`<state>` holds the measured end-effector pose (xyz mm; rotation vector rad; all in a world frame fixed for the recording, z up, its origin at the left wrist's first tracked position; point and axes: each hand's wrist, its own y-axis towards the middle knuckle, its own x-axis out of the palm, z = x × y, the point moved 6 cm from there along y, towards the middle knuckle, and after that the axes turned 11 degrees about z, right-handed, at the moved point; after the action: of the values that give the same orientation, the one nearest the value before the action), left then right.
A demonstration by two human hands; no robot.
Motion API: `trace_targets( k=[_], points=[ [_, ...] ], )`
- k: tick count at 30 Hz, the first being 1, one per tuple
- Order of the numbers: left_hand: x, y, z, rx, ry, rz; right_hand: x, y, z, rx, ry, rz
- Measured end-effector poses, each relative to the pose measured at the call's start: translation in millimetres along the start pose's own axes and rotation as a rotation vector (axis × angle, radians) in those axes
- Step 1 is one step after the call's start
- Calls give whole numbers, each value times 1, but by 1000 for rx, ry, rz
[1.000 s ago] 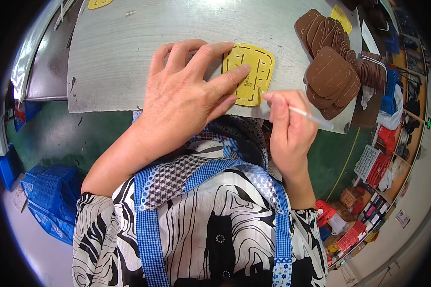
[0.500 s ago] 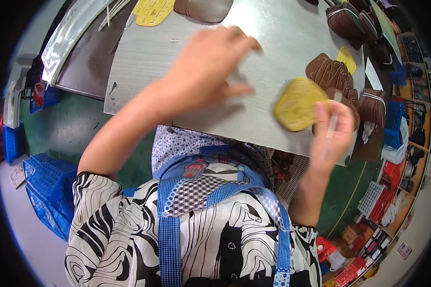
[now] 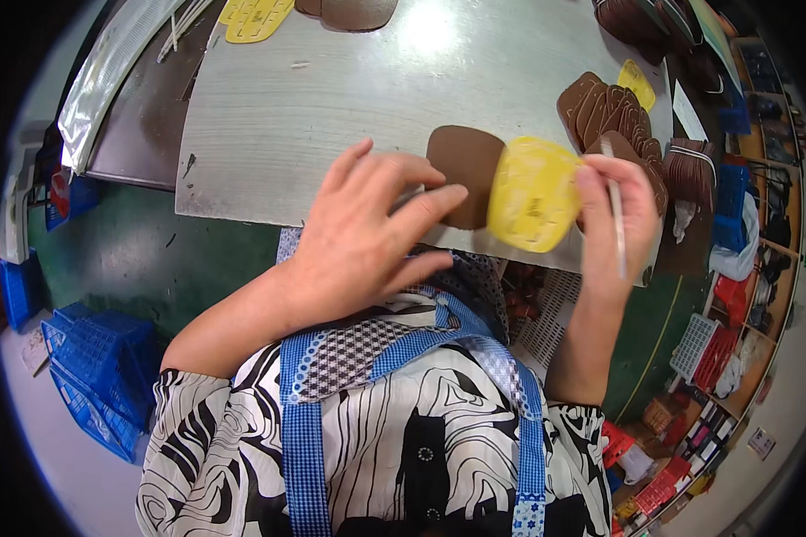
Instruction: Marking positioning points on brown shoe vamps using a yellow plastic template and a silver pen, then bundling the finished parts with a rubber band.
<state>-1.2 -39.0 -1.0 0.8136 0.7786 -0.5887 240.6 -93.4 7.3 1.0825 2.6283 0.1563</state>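
The left hand (image 3: 367,237) lies flat, fingers spread, pinning a brown leather piece (image 3: 464,174) to the grey tabletop (image 3: 331,107), while the right hand (image 3: 613,219) pinches a yellow template (image 3: 533,192) tilted off it, seemingly also gripping a thin white stick (image 3: 615,210).

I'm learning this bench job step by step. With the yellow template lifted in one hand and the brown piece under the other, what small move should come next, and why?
Probably set the yellow template aside. The right hand holds it, tilted up off the brown piece, together with a thin white stick. The left hand rests fingertips on that piece, which lies flat on the grey table. A stack of brown pieces lies just beyond.
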Motion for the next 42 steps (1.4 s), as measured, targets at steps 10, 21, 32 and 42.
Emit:
trace_targets(
  k=[10,21,32,42],
  points=[
    [-1,16,-11,-95,-18,115,50,-10,7,-75,-205,-129],
    [4,15,-12,-102,55,39,54,-12,-4,-298,-509,-183],
    [4,15,-11,-79,102,77,29,-31,-12,54,49,-234],
    [6,16,-10,-76,153,58,28,-44,-4,125,136,-177]
  ],
)
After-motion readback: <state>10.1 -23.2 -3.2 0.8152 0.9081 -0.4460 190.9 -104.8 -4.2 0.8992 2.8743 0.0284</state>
